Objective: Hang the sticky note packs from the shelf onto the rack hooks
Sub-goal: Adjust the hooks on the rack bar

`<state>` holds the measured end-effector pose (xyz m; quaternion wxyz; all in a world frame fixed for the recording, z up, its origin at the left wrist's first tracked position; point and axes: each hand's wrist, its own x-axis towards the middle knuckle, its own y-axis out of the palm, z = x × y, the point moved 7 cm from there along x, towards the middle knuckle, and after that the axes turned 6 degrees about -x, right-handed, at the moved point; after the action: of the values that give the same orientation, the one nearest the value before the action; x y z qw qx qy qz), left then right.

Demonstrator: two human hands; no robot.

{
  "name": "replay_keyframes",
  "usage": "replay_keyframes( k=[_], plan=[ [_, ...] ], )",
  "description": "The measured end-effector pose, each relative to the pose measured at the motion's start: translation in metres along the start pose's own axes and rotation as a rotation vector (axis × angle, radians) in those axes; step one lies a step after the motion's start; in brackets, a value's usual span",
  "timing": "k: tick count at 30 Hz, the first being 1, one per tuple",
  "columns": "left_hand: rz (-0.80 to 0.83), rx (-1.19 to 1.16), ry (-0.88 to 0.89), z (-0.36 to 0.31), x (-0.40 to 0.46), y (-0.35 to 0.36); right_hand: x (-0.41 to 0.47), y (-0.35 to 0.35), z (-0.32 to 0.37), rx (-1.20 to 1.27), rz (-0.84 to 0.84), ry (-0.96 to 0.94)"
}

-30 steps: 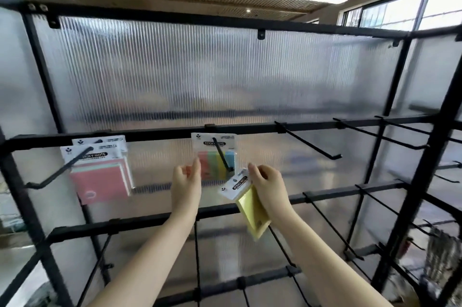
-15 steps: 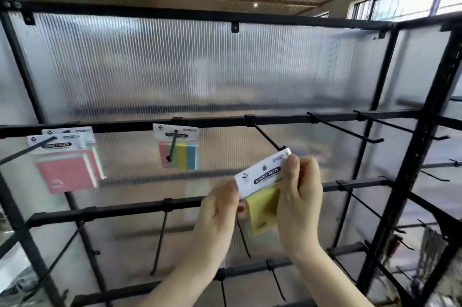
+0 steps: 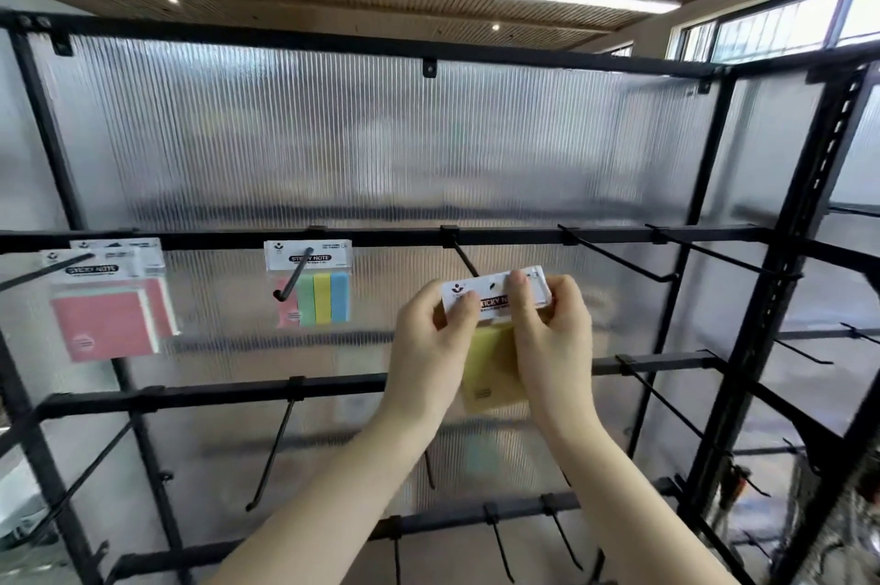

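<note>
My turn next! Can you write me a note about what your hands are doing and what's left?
Left hand and right hand: both pinch the white header card of the yellow pack, holding it up at the third hook on the upper bar.
Done: pink packs hang on the far-left hook, the striped pack on the second.
Left: slide the yellow pack's hole fully onto its hook; I cannot tell if it is on yet. Hooks to the right are bare.
</note>
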<state>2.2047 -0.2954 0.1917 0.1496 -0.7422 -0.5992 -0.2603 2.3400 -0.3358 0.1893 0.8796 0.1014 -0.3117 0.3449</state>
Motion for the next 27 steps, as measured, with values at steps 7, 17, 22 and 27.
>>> replay_keyframes(
  k=[7, 17, 22, 27],
  plan=[
    [-0.039, -0.025, 0.020, 0.003, 0.005, 0.000, 0.010, 0.005, -0.001, -0.012, 0.038, -0.015],
    [-0.058, 0.110, -0.003, 0.046, 0.022, -0.010, 0.023, 0.025, -0.037, -0.022, 0.152, 0.039],
    [-0.038, 0.178, -0.122, 0.083, 0.052, -0.018, 0.039, 0.039, -0.069, -0.024, 0.200, 0.141],
    [-0.019, 0.282, -0.211, 0.112, 0.078, -0.023, 0.056, 0.054, -0.098, -0.103, 0.245, 0.217]
  ],
)
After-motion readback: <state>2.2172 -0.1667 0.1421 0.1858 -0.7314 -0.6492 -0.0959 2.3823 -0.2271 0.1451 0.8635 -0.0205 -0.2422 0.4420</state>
